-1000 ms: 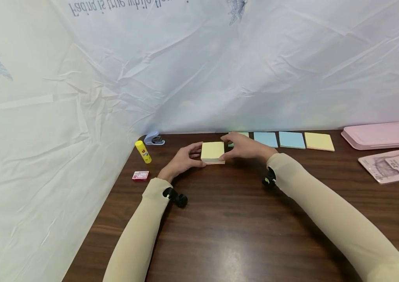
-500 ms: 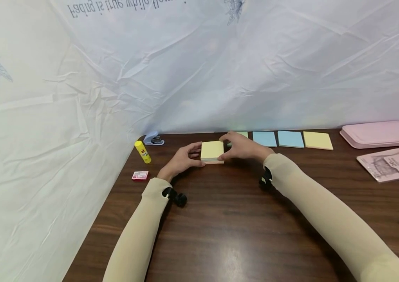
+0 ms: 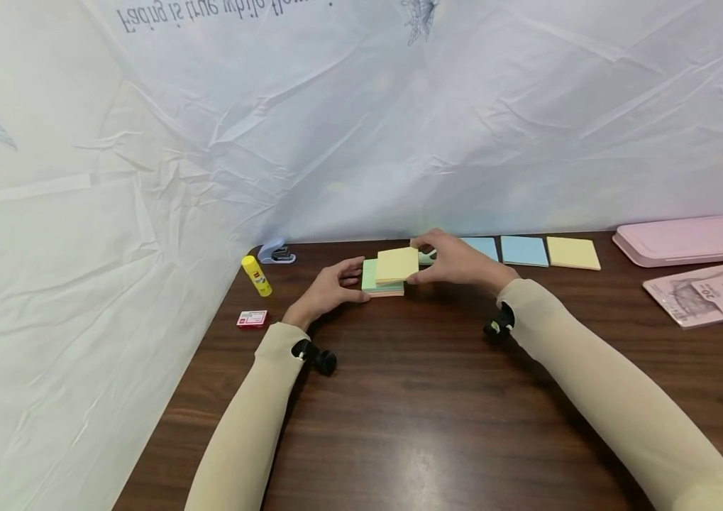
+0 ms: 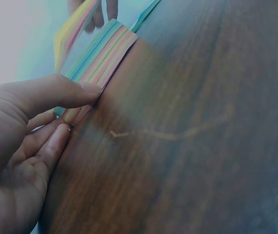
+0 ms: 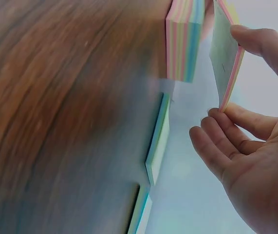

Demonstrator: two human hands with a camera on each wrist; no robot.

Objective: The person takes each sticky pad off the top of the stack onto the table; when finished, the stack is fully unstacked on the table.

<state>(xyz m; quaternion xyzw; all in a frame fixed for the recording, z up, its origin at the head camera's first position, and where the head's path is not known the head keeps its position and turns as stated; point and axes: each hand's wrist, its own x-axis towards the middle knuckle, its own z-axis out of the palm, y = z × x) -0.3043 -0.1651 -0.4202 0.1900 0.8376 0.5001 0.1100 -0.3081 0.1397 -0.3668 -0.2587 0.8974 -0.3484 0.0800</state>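
Maybe the yellow slab [image 3: 396, 265] slips, since the right hand [image 3: 460, 262] only pinches its edge between thumb and curled fingers. It hangs just above the pad [image 3: 382, 284], near the glue stick [image 3: 257, 275]. The left hand [image 3: 329, 289] presses the pad's side, fingers seemingly together.

R hand [image 3: 457, 261] lifted yellow wad [image 3: 396, 264] off pad [image 3: 382, 284] | green sheet now exposed
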